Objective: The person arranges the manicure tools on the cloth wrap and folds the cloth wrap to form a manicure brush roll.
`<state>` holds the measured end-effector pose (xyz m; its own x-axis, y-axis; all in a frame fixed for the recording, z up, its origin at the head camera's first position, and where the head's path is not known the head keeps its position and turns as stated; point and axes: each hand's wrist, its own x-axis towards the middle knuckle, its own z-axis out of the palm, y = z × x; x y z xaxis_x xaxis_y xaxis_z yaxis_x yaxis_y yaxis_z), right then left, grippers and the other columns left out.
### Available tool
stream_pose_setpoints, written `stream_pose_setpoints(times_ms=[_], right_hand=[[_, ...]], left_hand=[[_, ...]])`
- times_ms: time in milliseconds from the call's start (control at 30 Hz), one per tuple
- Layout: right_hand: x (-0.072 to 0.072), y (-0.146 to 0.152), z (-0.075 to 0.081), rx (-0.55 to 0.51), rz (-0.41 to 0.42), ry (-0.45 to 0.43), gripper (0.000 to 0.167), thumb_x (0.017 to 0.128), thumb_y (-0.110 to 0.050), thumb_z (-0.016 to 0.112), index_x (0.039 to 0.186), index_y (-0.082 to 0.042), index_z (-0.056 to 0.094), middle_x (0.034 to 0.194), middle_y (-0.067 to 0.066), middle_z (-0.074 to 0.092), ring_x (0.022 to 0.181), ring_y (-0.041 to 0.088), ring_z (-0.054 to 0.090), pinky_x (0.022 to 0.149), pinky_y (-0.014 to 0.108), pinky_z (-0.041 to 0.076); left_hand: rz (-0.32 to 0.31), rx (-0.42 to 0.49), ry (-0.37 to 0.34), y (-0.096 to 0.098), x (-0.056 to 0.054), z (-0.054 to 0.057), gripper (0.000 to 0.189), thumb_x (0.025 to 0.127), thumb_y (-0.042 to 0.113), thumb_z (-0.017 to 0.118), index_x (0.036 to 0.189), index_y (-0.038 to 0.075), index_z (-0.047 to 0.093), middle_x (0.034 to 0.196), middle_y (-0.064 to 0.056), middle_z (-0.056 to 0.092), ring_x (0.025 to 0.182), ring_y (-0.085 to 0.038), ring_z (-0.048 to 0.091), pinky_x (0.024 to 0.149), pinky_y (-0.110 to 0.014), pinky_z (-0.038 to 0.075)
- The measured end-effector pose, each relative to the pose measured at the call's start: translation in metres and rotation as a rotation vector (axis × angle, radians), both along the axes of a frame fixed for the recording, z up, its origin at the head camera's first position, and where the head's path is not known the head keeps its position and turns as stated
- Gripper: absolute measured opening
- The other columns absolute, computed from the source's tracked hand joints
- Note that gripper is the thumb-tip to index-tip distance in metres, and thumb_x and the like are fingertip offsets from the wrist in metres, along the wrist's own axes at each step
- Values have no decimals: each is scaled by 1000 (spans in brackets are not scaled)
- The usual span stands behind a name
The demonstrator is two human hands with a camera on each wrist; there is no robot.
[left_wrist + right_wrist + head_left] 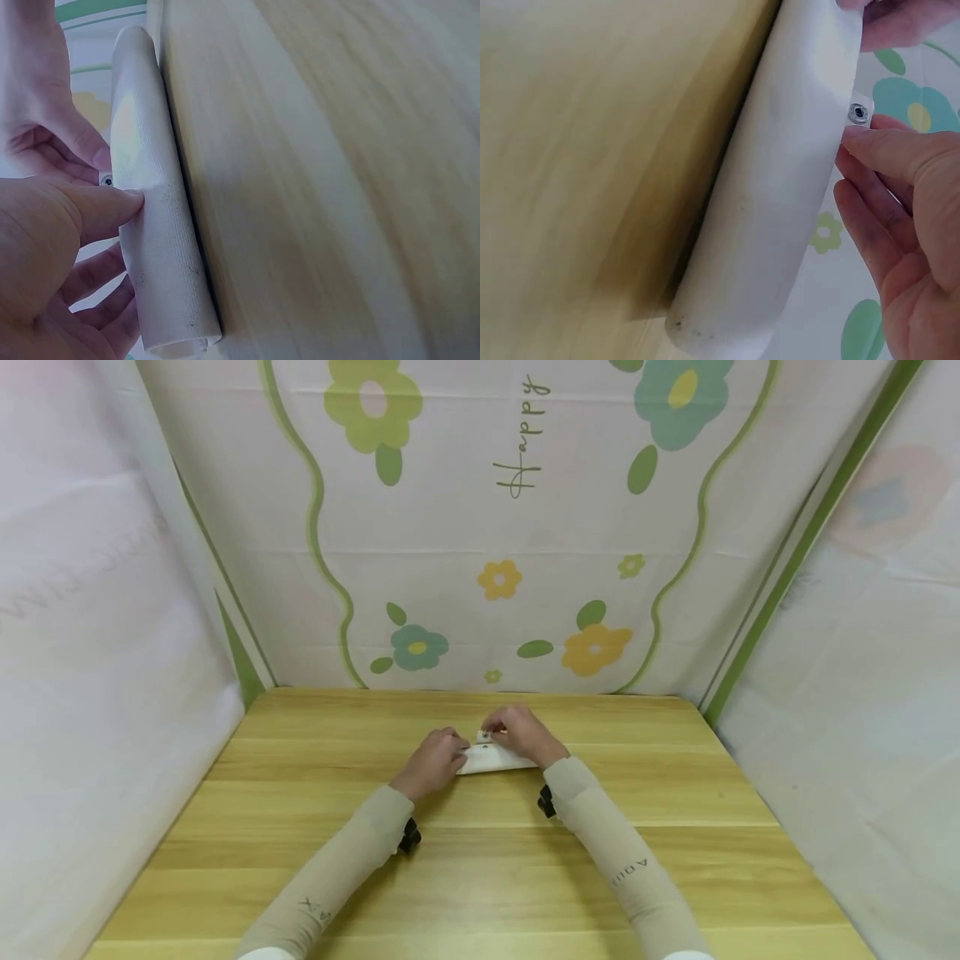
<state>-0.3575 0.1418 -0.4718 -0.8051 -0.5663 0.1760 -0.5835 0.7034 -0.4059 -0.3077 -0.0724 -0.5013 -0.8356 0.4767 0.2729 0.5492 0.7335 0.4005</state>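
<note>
A white rolled-up sheet (pixel 495 760) of ribbed material lies across the far part of the table. Dark specks mark its surface near the ends in both wrist views. My left hand (pixel 435 763) grips its left part, with the thumb on top and the fingers behind. On the far side, a small tab (pixel 483 737) with a round metal snap (pixel 859 113) sticks up from the roll. My right hand (pixel 527 735) pinches that tab between thumb and forefinger, beside the snap. The other right fingers curl behind the roll.
Under the roll is a wood-grain table (pixel 480 877). A white cloth wall (pixel 442 527) with printed flowers rises just behind the table's back edge. More white cloth (pixel 97 652) hangs along both sides.
</note>
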Motion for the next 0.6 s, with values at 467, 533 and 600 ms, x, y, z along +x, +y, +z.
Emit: stream_pose_setpoints(times_ms=[467, 533, 600], right_hand=[[15, 7, -2, 47, 124, 90, 18, 97, -3, 74, 112, -8, 82, 112, 9, 81, 104, 24, 77, 89, 35, 63], [16, 8, -2, 60, 134, 88, 18, 97, -4, 74, 113, -8, 82, 113, 8, 80, 104, 23, 77, 88, 34, 63], [18, 9, -2, 66, 142, 71, 18, 98, -6, 74, 114, -9, 82, 115, 8, 80, 105, 23, 77, 88, 34, 63]], left_hand=[[6, 50, -34, 0, 1, 1, 18, 98, 2, 71, 114, -2, 79, 110, -17, 76, 101, -30, 70, 92, -44, 60], [11, 61, -46, 0, 0, 1, 18, 98, 2, 71, 114, -2, 79, 110, -17, 76, 102, -30, 71, 92, -44, 60], [18, 76, -59, 0, 0, 1, 18, 99, 2, 71, 114, -3, 79, 111, -17, 77, 103, -30, 71, 93, -44, 60]])
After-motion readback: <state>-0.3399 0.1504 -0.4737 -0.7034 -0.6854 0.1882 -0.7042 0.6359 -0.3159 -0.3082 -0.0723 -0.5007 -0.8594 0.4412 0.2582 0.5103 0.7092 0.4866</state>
